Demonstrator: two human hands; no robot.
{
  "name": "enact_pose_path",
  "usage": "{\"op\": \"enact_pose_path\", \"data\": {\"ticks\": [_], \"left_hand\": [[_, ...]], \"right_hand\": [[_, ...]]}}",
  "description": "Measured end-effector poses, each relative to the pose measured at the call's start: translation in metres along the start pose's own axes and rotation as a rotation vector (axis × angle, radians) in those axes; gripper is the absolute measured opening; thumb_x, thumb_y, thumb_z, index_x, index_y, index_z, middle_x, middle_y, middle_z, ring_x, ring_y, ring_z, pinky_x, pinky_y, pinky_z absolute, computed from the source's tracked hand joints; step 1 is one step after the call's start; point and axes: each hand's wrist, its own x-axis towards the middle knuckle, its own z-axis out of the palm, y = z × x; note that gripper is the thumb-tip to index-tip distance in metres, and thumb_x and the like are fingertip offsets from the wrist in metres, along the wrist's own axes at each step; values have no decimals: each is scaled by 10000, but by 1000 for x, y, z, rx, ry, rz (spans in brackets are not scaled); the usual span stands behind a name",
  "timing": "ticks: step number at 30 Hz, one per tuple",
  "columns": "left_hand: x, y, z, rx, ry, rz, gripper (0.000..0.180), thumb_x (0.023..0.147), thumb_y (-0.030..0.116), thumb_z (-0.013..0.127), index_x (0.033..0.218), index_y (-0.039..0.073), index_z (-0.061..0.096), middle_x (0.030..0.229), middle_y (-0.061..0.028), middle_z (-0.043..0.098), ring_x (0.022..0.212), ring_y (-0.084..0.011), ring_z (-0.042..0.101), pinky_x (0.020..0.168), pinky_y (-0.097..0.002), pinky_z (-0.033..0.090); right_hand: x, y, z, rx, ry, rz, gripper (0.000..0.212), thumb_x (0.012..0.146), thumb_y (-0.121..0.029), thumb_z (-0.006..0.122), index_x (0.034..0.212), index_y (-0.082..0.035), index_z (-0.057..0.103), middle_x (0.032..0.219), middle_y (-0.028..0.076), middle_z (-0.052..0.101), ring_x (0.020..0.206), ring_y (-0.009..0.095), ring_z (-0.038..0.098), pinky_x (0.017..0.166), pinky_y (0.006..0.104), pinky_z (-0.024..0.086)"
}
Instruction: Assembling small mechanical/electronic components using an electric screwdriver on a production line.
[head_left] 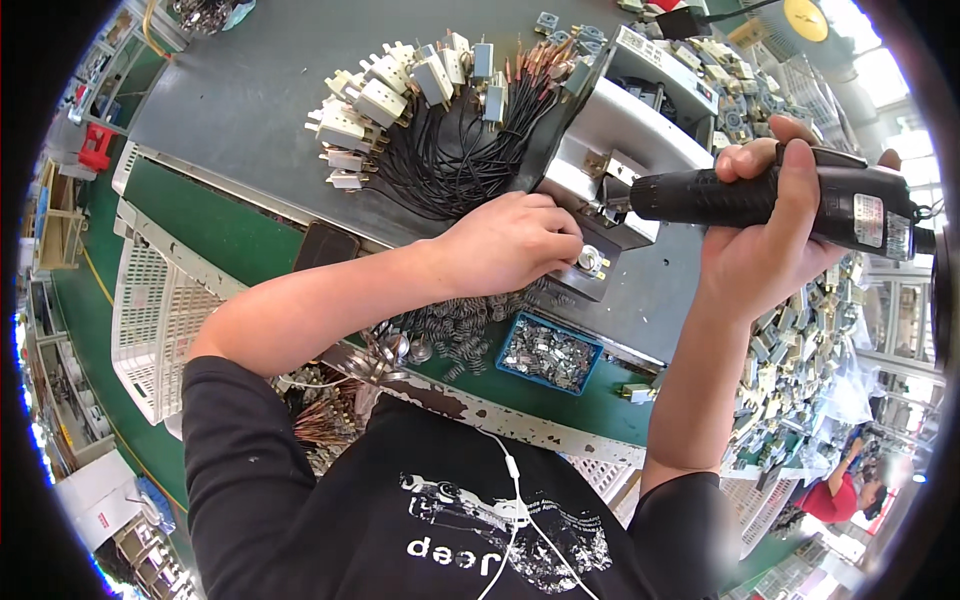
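Note:
My right hand (765, 225) is wrapped round a black electric screwdriver (685, 198), a thumb over its body. The tool lies nearly level, its tip pointing left at a metal fixture (620, 118). My left hand (515, 245) rests at the fixture's near left side, fingers curled and pressed together; whatever they hold is hidden. Just right of those fingertips, a small round metal part with brass-coloured bits (592, 261) sits on the fixture's base. Beyond my left hand lies a bundle of black wires (450, 150) with cream and grey block-shaped parts (378, 100) on their ends.
Loose springs (455, 325) and a blue tray (508, 362) of small metal pieces lie near the front edge. Many cream and grey blocks (770, 375) are heaped at right. A white plastic basket (150, 320) stands at left. Another person in red (835, 498) is at far lower right.

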Motion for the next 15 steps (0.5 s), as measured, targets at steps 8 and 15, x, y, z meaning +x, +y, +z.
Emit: {"op": "enact_pose_path", "data": {"ticks": [8,15], "left_hand": [[1,0,-2,-18,-25,-22,129,828,162,736,907,93,660,998,-24,673,912,-250,636,825,-395,520],[2,0,-3,-13,-23,-3,113,826,159,733,894,95,669,996,-26,678,913,-251,641,824,-397,523]], "right_hand": [[3,8,7,-45,-132,33,789,963,9,582,1586,-122,116,1010,232,656,642,190,626,602,374,533],[31,28,-4,282,-359,203,750,957,2,595,1579,-119,193,1003,197,655,630,169,583,597,347,498]]}}
